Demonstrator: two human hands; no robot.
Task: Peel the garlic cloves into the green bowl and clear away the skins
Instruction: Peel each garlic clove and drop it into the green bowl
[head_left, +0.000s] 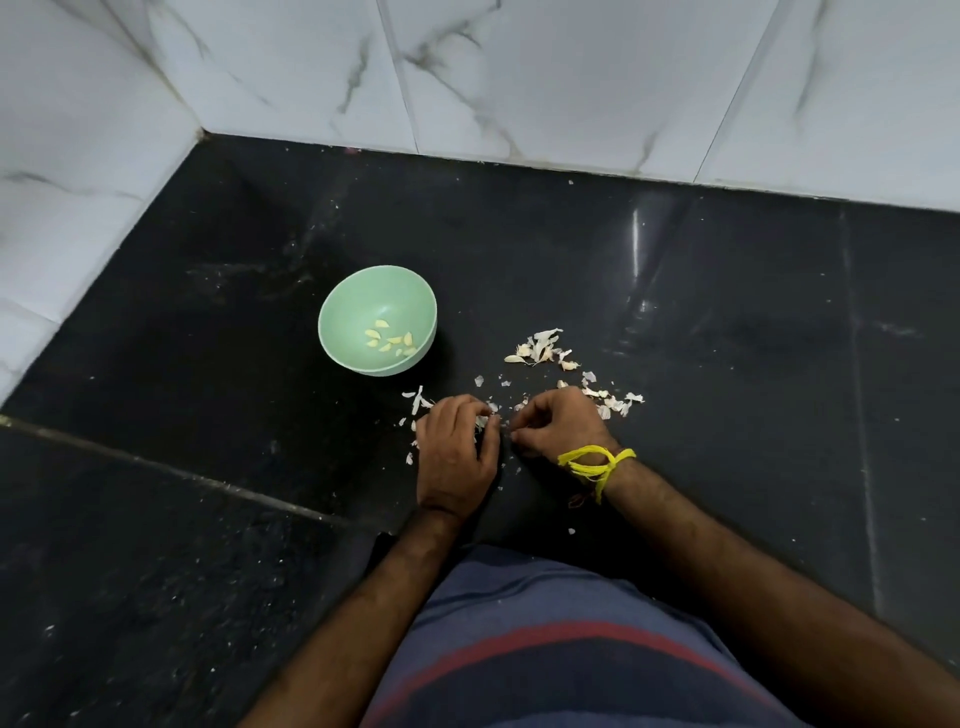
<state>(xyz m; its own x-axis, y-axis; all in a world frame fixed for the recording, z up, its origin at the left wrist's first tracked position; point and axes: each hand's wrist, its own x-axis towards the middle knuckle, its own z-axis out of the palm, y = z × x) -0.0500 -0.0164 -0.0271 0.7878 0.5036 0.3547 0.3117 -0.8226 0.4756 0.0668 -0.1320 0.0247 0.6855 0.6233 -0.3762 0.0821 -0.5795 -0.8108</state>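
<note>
Peeling goes best low: your left hand (457, 447) grips a clove (483, 420), your right hand (558, 423) pinches at its skin; drop it in the green bowl (343, 312) beyond your left hand.

place: home kitchen
worktop: black stone counter (675, 291), in a corner
walls: white marbled tiles (519, 67) from 9 to 2 o'clock
</note>
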